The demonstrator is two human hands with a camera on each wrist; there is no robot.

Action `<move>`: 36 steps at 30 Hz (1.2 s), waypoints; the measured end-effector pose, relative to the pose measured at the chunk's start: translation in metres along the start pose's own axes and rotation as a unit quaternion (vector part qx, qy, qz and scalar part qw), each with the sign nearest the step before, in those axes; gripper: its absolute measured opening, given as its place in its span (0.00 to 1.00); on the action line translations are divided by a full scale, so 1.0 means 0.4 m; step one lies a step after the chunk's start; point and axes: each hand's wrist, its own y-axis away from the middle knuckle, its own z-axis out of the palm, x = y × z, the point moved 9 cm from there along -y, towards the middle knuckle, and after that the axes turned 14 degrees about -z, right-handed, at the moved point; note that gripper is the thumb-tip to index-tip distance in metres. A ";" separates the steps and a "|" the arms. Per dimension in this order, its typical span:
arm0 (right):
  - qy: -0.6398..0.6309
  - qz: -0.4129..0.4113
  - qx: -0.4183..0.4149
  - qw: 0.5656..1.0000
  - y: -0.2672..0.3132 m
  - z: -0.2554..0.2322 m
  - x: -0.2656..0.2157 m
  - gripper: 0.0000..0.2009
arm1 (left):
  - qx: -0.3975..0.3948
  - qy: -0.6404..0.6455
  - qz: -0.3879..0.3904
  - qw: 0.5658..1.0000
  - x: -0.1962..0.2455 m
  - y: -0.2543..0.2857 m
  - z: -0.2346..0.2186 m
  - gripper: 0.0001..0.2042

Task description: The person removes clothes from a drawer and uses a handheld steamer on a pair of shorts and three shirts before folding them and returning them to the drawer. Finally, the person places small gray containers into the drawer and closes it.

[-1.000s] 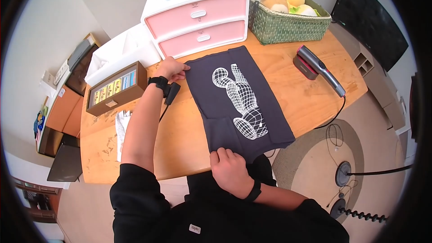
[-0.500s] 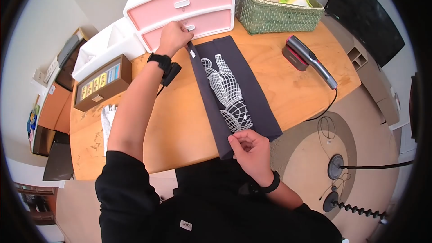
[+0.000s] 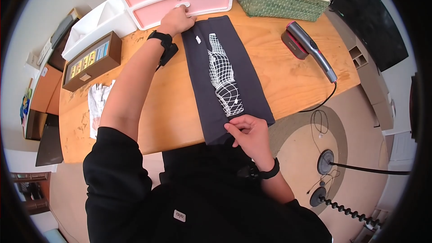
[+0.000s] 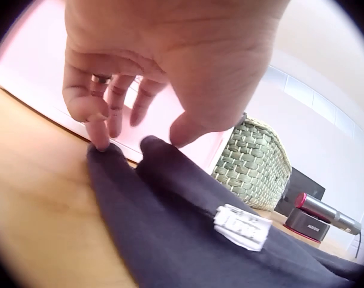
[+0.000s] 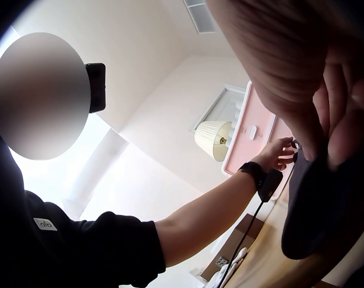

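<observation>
A dark garment with a white grid-pattern figure lies folded into a long strip on the wooden table. At its far left corner is the left hand. The left wrist view shows this hand with thumb and fingers apart, a fingertip touching the edge of the dark cloth beside a white label. The right hand is at the near end of the strip. In the right wrist view, the right hand pinches the dark cloth between thumb and fingers.
Beyond the garment stands a pink-and-white drawer unit, with a green woven basket beside it. A grey handheld appliance lies right, its cord hanging over the edge. Left are a brown box, white organizer and white cloth.
The garment's left side has been folded over, narrowing it and covering part of the figure. The left hand has lowered from its raised position, and its edge now lies flatter. The right hand has moved onto the strip's near end.
</observation>
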 end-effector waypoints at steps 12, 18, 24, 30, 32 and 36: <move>-0.002 0.020 0.041 0.999 0.044 -0.010 -0.018 0.17 | -0.134 0.166 0.089 0.973 -0.077 -0.058 0.080 0.11; -0.020 0.047 0.039 0.998 0.052 0.036 -0.005 0.16 | -0.165 0.190 0.090 0.964 -0.071 -0.068 0.098 0.08; -0.016 0.039 0.017 0.999 0.014 0.013 0.020 0.09 | -0.161 0.208 0.105 0.959 -0.049 -0.063 0.077 0.06; -0.006 0.040 0.035 0.999 0.009 0.006 0.010 0.08 | -0.128 0.193 0.113 0.966 -0.046 -0.061 0.070 0.04; 0.006 0.036 0.037 0.999 0.009 0.006 0.009 0.08 | -0.113 0.176 0.110 0.972 -0.043 -0.062 0.076 0.04; 0.029 0.034 0.034 0.998 0.009 0.004 0.014 0.08 | -0.100 0.182 0.097 0.973 -0.044 -0.069 0.102 0.04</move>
